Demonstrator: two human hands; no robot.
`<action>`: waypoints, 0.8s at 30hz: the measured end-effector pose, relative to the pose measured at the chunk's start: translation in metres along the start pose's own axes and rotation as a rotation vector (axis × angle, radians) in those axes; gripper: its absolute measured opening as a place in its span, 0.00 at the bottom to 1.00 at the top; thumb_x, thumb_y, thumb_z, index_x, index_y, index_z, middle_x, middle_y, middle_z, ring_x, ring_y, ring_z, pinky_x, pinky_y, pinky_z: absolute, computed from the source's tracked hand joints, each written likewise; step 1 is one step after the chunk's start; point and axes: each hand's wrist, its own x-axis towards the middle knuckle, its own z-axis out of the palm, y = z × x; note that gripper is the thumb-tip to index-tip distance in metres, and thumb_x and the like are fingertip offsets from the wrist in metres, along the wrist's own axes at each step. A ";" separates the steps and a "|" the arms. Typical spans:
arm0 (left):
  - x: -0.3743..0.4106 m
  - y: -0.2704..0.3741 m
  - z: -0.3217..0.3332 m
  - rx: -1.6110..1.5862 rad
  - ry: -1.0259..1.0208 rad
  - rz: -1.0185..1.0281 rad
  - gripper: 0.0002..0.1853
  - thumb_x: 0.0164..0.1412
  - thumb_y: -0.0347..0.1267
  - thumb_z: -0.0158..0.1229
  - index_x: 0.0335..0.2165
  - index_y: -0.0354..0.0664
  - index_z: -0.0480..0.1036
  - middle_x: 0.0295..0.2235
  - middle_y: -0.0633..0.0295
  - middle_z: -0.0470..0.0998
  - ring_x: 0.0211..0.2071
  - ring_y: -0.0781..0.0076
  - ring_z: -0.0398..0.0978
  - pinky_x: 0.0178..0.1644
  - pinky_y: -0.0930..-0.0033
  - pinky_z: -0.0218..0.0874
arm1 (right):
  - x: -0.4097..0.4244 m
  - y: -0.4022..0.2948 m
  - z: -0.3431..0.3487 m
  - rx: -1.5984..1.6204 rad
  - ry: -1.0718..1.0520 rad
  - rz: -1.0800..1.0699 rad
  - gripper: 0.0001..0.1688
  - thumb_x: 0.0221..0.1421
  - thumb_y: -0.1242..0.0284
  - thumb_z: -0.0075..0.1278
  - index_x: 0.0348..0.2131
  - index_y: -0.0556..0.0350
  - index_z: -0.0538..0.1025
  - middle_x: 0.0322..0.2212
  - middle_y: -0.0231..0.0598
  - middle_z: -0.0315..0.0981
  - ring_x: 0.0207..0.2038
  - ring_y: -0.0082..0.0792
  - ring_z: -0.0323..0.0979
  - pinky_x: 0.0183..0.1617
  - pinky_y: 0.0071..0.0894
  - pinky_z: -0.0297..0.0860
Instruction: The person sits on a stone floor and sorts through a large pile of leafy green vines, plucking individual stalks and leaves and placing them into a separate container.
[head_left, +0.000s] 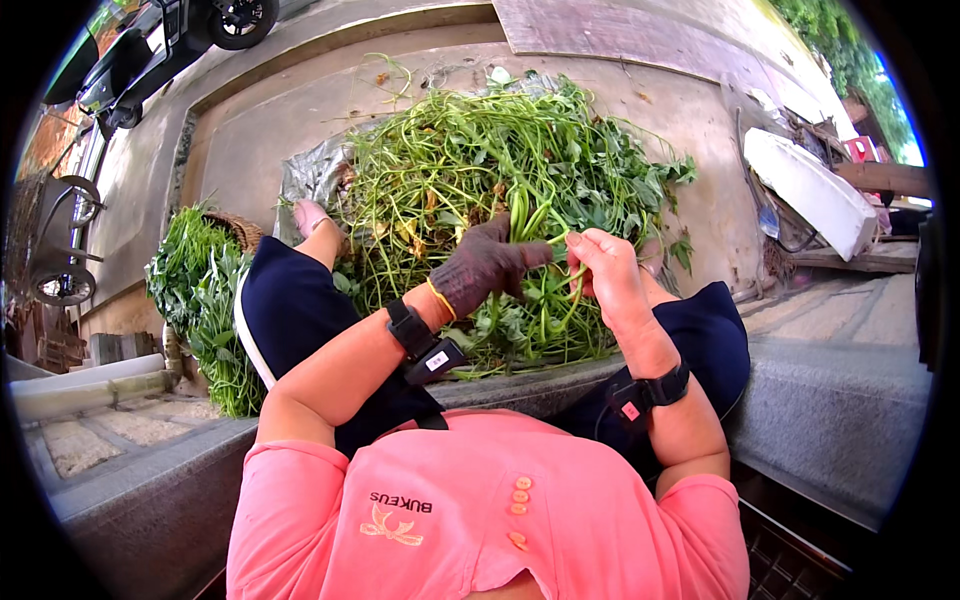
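My left hand, in a dark knit glove with a yellow cuff edge, is closed around a small bunch of green stems. To its right, my bare right hand pinches a thin green stem between thumb and fingers. Another stem hangs down below that hand. Both hands are over a large heap of leafy green vines, mixed with some yellow and brown leaves. The heap rests partly on a grey plastic sheet between my feet. My gloved fingers hide part of the bunch.
On the left, bundles of leafy greens lie by a woven basket. A white foam box leans among clutter at right. A scooter and a wheelbarrow stand farther left. The stone ledge is beside me.
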 end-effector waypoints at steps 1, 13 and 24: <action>0.004 -0.006 -0.002 0.077 0.022 0.027 0.18 0.56 0.38 0.64 0.42 0.40 0.72 0.23 0.69 0.74 0.19 0.81 0.69 0.19 0.75 0.64 | -0.001 0.001 -0.001 -0.007 -0.017 0.025 0.17 0.62 0.64 0.49 0.23 0.56 0.71 0.18 0.28 0.67 0.15 0.17 0.63 0.16 0.17 0.58; 0.082 -0.059 -0.115 -0.500 0.481 0.268 0.09 0.61 0.29 0.58 0.35 0.32 0.75 0.22 0.62 0.75 0.20 0.73 0.75 0.19 0.74 0.63 | -0.021 -0.020 0.007 0.095 -0.226 0.123 0.08 0.59 0.71 0.51 0.30 0.58 0.74 0.19 0.33 0.73 0.13 0.19 0.66 0.15 0.15 0.60; 0.009 -0.036 0.014 -0.282 0.027 -0.024 0.16 0.63 0.39 0.57 0.44 0.40 0.72 0.34 0.65 0.76 0.30 0.76 0.73 0.32 0.71 0.67 | -0.002 -0.014 -0.002 0.261 -0.027 0.107 0.15 0.58 0.65 0.55 0.35 0.60 0.74 0.21 0.32 0.72 0.15 0.20 0.67 0.17 0.16 0.61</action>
